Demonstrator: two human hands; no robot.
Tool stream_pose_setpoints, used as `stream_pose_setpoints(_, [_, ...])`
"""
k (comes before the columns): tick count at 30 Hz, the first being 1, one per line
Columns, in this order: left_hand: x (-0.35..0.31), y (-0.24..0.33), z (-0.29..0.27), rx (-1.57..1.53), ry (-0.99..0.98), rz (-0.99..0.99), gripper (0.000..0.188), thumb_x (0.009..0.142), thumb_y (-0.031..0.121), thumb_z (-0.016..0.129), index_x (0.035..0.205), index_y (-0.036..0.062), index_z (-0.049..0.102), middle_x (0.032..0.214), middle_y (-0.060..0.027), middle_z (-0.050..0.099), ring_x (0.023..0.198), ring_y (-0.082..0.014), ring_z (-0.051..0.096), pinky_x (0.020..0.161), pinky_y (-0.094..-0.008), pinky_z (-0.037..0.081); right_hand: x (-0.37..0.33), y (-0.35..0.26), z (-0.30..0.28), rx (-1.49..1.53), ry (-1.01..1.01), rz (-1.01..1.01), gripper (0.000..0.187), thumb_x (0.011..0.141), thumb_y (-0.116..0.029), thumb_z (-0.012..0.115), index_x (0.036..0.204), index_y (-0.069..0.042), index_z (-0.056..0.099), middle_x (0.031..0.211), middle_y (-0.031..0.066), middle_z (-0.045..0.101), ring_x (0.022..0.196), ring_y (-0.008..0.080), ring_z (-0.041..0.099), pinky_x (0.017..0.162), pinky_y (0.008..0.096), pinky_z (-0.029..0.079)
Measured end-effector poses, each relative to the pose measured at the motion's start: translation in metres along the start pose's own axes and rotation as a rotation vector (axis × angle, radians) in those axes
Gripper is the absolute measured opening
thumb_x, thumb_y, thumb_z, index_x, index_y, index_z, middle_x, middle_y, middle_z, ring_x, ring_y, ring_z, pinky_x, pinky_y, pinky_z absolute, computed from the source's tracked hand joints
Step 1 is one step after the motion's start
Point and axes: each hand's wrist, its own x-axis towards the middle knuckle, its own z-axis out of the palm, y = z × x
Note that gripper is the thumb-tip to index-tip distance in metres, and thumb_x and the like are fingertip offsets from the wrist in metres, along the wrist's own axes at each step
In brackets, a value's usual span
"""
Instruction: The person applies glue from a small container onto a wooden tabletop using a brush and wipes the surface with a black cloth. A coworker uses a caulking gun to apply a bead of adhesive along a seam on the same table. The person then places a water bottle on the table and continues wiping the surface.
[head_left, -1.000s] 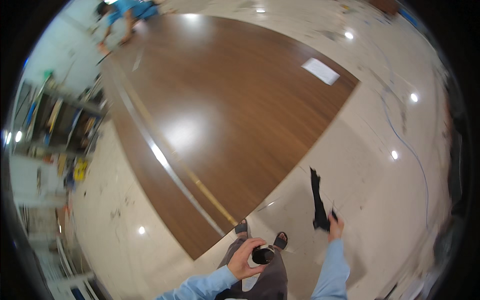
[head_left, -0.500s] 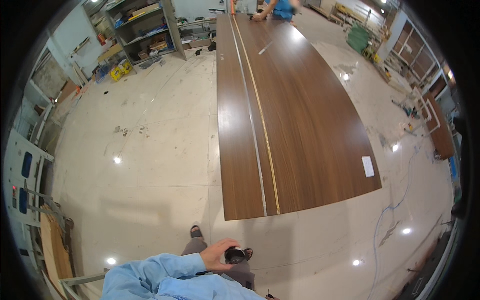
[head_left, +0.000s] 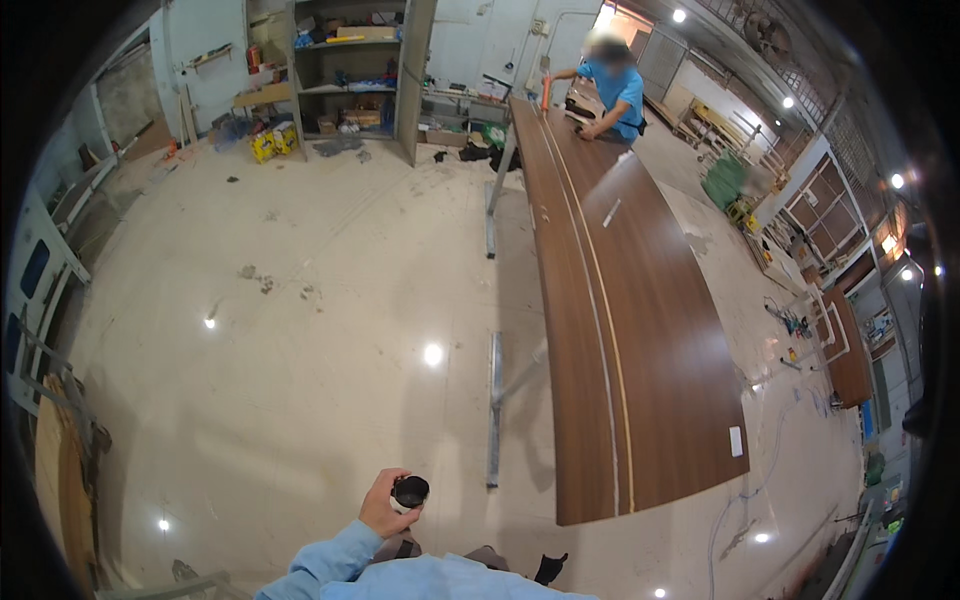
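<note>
In the head view, the left hand grasped a small dark cup from its left side, the fingers curled around the far part of the wall and the thumb around the near part. The right hand did not show, so whether it was clenched, free or holding something I could not tell. A black piece, perhaps cloth, stood out past the blue clothing at the lower edge; what bore it was hidden.

The cup was above the floor, in front of the body and well apart from the board, to the left of the board's near end. Its round top faced up toward the camera, so its axis seemed to run roughly upright, with little length to see. Whether that dark top was a lid or an open mouth was too small to tell.

As for progress, a grey strip and a gold strip already lay along the board, side by side, following its long axis from the far end down to the near edge. A white label lay by the near right corner. A co-worker bent over the far end, so work there looked unfinished. The cup was in hand but touched nothing on the board; how much remained for it could not be judged.
</note>
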Motion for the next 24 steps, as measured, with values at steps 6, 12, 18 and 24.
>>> stream_pose_setpoints(6, [0.075, -0.045, -0.078, 0.042, 0.153, -0.046, 0.063, 0.072, 0.017, 0.088, 0.125, 0.0020, 0.058, 0.114, -0.0145, 0.063, 0.102, -0.0273, 0.066, 0.090, -0.0370, 0.055, 0.008, -0.183, 0.009, -0.043, -0.047, -0.109, 0.063, 0.075, -0.043, 0.088, 0.127, -0.009, 0.076, 0.122, 0.0214, 0.075, 0.113, 0.0329, 0.072, 0.102, 0.0405, 0.055])
stream_pose_setpoints(12, [0.169, -0.083, -0.124, 0.044, 0.208, -0.079, 0.065, 0.073, 0.016, 0.090, 0.127, 0.0029, 0.057, 0.115, -0.0130, 0.068, 0.103, -0.0226, 0.070, 0.090, -0.0348, 0.058, 0.052, -0.327, 0.024, -0.117, -0.133, -0.122, 0.062, 0.076, -0.044, 0.087, 0.128, -0.011, 0.075, 0.122, 0.0217, 0.075, 0.111, 0.0338, 0.073, 0.102, 0.0408, 0.055])
stream_pose_setpoints(18, [0.296, -0.099, -0.175, 0.029, 0.281, -0.214, 0.065, 0.073, 0.019, 0.090, 0.127, 0.0020, 0.058, 0.114, -0.0140, 0.066, 0.100, -0.0245, 0.069, 0.086, -0.0361, 0.058, 0.108, -0.497, 0.007, -0.239, -0.218, -0.189, 0.062, 0.077, -0.045, 0.086, 0.129, -0.014, 0.075, 0.122, 0.0221, 0.075, 0.109, 0.0347, 0.073, 0.101, 0.0412, 0.056])
stream_pose_setpoints(24, [0.442, -0.115, -0.222, 0.065, 0.436, -0.188, 0.063, 0.072, 0.018, 0.089, 0.125, 0.0033, 0.059, 0.115, -0.0133, 0.066, 0.102, -0.0258, 0.069, 0.085, -0.0363, 0.057, 0.182, -0.757, -0.073, -0.203, -0.034, -0.476, 0.059, 0.074, -0.044, 0.087, 0.123, -0.012, 0.078, 0.115, 0.0205, 0.077, 0.103, 0.0338, 0.075, 0.098, 0.0406, 0.057])
